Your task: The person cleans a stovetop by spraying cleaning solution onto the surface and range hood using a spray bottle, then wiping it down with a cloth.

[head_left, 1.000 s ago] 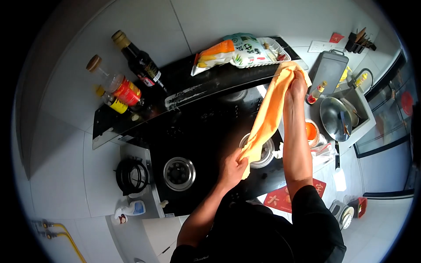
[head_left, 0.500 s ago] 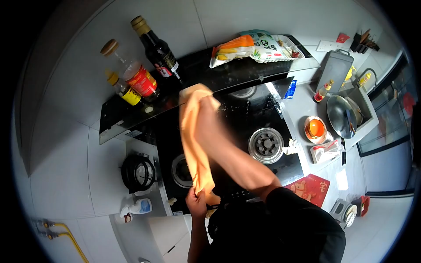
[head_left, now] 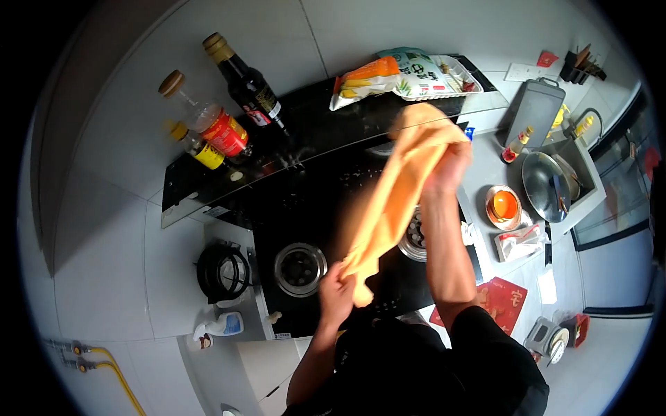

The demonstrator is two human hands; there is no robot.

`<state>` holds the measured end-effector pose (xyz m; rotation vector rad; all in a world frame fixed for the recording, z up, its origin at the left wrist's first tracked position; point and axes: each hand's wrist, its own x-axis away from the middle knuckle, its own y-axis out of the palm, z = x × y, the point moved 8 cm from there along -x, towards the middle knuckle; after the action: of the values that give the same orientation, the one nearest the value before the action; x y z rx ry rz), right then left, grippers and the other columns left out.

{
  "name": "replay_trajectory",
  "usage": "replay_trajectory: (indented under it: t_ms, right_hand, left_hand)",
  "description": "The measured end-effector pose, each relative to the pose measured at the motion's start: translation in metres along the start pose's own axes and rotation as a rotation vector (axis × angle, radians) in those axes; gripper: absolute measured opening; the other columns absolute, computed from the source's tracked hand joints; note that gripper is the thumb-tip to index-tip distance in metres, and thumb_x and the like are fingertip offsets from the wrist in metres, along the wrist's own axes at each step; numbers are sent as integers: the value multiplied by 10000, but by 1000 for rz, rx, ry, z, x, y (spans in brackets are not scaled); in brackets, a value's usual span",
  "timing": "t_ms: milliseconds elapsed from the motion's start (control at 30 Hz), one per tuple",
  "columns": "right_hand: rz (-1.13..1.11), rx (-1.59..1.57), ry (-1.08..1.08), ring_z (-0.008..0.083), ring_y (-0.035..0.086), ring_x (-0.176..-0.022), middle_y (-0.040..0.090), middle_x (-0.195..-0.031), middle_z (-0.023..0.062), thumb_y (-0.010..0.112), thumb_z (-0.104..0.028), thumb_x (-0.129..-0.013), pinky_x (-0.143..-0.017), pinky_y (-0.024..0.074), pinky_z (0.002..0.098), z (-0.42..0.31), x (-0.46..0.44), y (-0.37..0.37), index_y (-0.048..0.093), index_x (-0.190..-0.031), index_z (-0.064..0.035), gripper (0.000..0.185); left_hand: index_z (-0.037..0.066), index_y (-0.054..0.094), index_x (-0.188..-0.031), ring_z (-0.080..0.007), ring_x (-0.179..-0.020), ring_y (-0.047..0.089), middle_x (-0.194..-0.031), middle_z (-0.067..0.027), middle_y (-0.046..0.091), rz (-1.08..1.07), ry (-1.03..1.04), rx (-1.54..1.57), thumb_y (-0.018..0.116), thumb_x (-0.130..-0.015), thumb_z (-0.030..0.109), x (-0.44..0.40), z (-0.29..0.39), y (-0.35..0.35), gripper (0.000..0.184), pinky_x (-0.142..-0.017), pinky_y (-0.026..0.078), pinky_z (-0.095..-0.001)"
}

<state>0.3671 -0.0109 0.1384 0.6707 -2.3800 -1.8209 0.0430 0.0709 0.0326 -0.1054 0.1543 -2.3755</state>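
Note:
An orange cloth (head_left: 397,201) stretches slantwise over the black gas stove (head_left: 305,208). My right hand (head_left: 447,168) has the cloth's upper end, close to the raised back ledge (head_left: 312,142). Down at the front, my left hand (head_left: 336,295) is closed on the other end, with a corner hanging past the fingers. The left burner (head_left: 300,269) shows fully beside my left hand. Part of the right burner (head_left: 413,239) is covered by the cloth and my right forearm.
Sauce bottles (head_left: 253,87) stand on the ledge's left, food bags (head_left: 416,73) on its right. Right of the stove are an orange bowl (head_left: 504,205), a wok (head_left: 544,186) and a sink (head_left: 590,177). A black pot stand (head_left: 223,272) and spray bottle (head_left: 225,324) lie left.
My right hand has swept right across the stove, carrying the cloth's upper end with it. My left hand has shifted slightly right and up, still gripping the lower end. The left burner is now uncovered.

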Motion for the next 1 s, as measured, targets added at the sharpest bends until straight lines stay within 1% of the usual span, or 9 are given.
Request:
replay_trajectory:
  t_ms: [167, 300, 400, 467, 600, 667, 800, 867, 1000]
  right_hand:
    - [195, -65, -94, 299, 637, -1167, 673, -1241, 129, 470, -379, -975, -1060, 499, 434, 14, -1, -18, 645, -1215, -42, 449]
    - [384, 139, 221, 210, 608, -1201, 637, -1254, 86, 413, -265, -1041, -1080, 477, 378, 109, 56, 25, 593, -1264, -97, 332]
    - [199, 284, 582, 238, 695, -940, 673, -1075, 127, 499, -138, -978, -812, 594, 392, 165, 87, 70, 598, -1156, -42, 225]
    - [177, 16, 680, 258, 706, -826, 681, -983, 146, 518, -98, -958, -716, 600, 403, 223, 90, 61, 597, -1138, -9, 216]
    - [190, -20, 693, 265, 710, -872, 677, -1007, 154, 512, -45, -946, -756, 599, 410, 197, 83, 63, 594, -1127, 11, 207]
    - [273, 284, 672, 261, 704, -899, 667, -1036, 151, 515, -49, -959, -778, 598, 410, 140, 84, 47, 588, -1143, 0, 204]
    - [244, 349, 254, 245, 692, -964, 657, -1120, 131, 536, -77, -982, -818, 593, 398, 31, 71, 12, 576, -1207, -45, 231]
    - [262, 384, -37, 202, 687, -851, 668, -1024, 91, 604, -116, -983, -738, 589, 355, -11, 63, 11, 575, -1251, -21, 285]
    - [-236, 1347, -557, 263, 656, -983, 661, -1075, 123, 660, -83, -886, -893, 536, 399, -14, 58, 49, 661, -1108, -15, 232]
  left_hand:
    - [-20, 612, -1028, -47, -697, 454, -763, 4, 548, -88, 68, -126, 609, -936, 6, -11, 20, 21, 95, -593, 399, -260]
    - [-23, 641, -1038, -39, -733, 487, -797, 10, 585, 86, -26, -116, 614, -937, 9, 19, -23, -31, 109, -635, 422, -238]
    - [-30, 643, -1240, -52, -830, 596, -1000, -14, 691, 159, -99, -45, 581, -987, -1, 51, -74, -77, 263, -722, 475, -211]
    - [-29, 638, -1255, -79, -845, 629, -1040, -27, 703, 183, -118, 96, 556, -983, -14, 62, -82, -89, 285, -745, 505, -234]
    - [-45, 632, -1256, -95, -907, 642, -1062, -40, 706, 196, -103, 64, 549, -971, -32, 56, -63, -77, 297, -808, 515, -251]
    - [-50, 631, -1255, -95, -929, 644, -1070, -43, 708, 158, -95, 77, 553, -965, -39, 43, -48, -61, 300, -829, 516, -254]
    - [-37, 654, -1149, -43, -811, 540, -924, 3, 655, 3, -68, -7, 580, -915, -45, 22, -20, -10, 246, -718, 442, -207]
    - [-30, 649, -1090, -37, -778, 513, -855, 9, 623, -64, -38, -62, 585, -899, -35, 13, -10, 13, 201, -673, 429, -223]
    - [-25, 611, -974, -39, -726, 464, -769, -6, 566, -126, 39, -136, 612, -881, -15, -2, 14, 43, 93, -617, 407, -243]
